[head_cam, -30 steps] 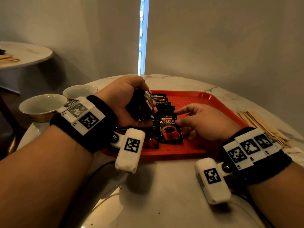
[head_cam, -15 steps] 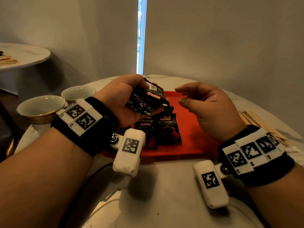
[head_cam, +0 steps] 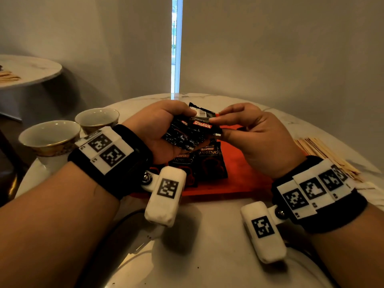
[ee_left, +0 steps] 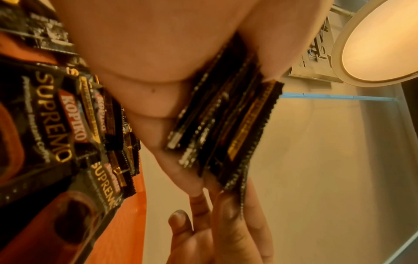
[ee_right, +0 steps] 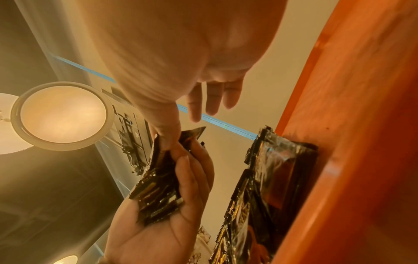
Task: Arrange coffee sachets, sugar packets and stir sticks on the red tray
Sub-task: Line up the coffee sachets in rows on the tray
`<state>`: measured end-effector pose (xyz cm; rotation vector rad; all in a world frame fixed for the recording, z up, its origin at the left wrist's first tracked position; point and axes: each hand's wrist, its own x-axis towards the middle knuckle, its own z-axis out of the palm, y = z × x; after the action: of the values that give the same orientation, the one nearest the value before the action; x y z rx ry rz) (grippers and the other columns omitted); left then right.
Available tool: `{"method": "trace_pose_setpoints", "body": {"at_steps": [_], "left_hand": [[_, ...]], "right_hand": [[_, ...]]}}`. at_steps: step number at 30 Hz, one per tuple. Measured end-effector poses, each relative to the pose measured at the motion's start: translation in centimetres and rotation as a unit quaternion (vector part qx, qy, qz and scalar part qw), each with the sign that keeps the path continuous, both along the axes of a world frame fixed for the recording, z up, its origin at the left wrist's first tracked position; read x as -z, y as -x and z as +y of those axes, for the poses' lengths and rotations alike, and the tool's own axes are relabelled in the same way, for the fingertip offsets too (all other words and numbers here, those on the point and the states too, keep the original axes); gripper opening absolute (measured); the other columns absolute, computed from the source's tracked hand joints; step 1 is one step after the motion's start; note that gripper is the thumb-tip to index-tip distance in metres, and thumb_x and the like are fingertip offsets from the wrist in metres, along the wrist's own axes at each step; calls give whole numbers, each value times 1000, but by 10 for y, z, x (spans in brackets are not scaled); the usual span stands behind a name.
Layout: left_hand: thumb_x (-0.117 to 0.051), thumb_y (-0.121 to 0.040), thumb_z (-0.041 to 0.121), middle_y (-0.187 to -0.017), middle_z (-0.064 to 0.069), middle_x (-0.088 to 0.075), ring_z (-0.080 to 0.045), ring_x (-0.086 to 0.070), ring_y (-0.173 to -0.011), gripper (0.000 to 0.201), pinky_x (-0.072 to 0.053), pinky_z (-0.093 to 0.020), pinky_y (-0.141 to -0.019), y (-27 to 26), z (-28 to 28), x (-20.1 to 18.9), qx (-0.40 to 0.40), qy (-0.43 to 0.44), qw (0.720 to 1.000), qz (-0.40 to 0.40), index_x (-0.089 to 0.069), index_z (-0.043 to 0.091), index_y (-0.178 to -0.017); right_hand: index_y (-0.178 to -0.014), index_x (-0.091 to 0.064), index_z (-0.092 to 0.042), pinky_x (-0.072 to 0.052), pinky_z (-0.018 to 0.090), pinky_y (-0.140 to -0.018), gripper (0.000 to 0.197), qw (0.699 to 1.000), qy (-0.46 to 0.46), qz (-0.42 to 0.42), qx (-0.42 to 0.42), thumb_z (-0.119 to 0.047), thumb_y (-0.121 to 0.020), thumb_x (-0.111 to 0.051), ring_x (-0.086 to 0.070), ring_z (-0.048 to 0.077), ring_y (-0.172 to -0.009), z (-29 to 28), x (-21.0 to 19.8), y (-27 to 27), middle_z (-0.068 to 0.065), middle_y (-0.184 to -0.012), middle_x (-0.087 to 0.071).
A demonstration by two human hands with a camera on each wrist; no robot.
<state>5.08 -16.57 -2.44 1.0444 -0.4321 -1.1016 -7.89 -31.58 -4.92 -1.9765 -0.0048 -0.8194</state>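
My left hand (head_cam: pixel 164 129) grips a stack of black Kopiko coffee sachets (head_cam: pixel 187 132) above the red tray (head_cam: pixel 245 179). The stack shows edge-on in the left wrist view (ee_left: pixel 226 128) and in the right wrist view (ee_right: pixel 158 189). My right hand (head_cam: pixel 218 126) pinches the top sachet (head_cam: pixel 204 119) of that stack between thumb and forefinger. More sachets (head_cam: pixel 209 161) lie flat on the tray's left part, also seen in the left wrist view (ee_left: pixel 52 125). Wooden stir sticks (head_cam: pixel 324 154) lie on the table right of the tray. No sugar packets are plainly visible.
Two gold-rimmed white bowls (head_cam: pixel 49 136) (head_cam: pixel 97 119) stand at the table's left edge. The round marble table (head_cam: pixel 207 246) has bare surface in front of the tray. A second round table (head_cam: pixel 27 69) stands far left.
My right hand rose from the tray and moved left to the stack, where it now pinches the top sachet. My left hand lifted the stack slightly.
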Motion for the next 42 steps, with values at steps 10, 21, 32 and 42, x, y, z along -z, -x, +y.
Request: {"method": "trace_pose_setpoints", "body": {"at_steps": [10, 21, 32, 42], "left_hand": [[-50, -94, 15, -94, -17, -68, -26, -70, -78, 22, -59, -37, -77, 1, 0, 2, 1, -15, 1000, -19, -57, 1, -109], [-53, -92, 28, -86, -6, -59, -15, -61, -63, 24, -59, -36, -71, -17, 9, -4, -34, -18, 999, -8, -50, 14, -111], [-51, -93, 28, -86, -6, -59, -15, -60, -64, 19, -56, -32, -70, -23, 12, -8, -61, -12, 998, -12, -52, 16, -107], [-52, -93, 27, -88, -7, -59, -16, -61, -65, 22, -57, -34, -70, -25, 12, -7, -55, -8, 998, -4, -52, 14, -110]], "right_hand": [[-86, -79, -43, -52, 24, -85, 30, 999, 19, 5, 28, -14, -77, -76, -65, 8, -101, -1, 3, 0, -8, -101, -67], [-96, -66, -16, -44, 35, -52, 16, 978, -151, 86, 112, -1, -93, -64, -53, 27, -57, -22, 9, -7, 2, -73, -69], [-90, -70, -15, -47, 33, -56, 13, 962, -116, 231, 89, -2, -87, -71, -60, 19, -64, -13, 14, -4, 9, -81, -72], [-89, -72, -17, -48, 31, -52, 12, 956, -87, 260, 102, -6, -86, -74, -61, 20, -63, -14, 15, -5, 7, -77, -73]]}}
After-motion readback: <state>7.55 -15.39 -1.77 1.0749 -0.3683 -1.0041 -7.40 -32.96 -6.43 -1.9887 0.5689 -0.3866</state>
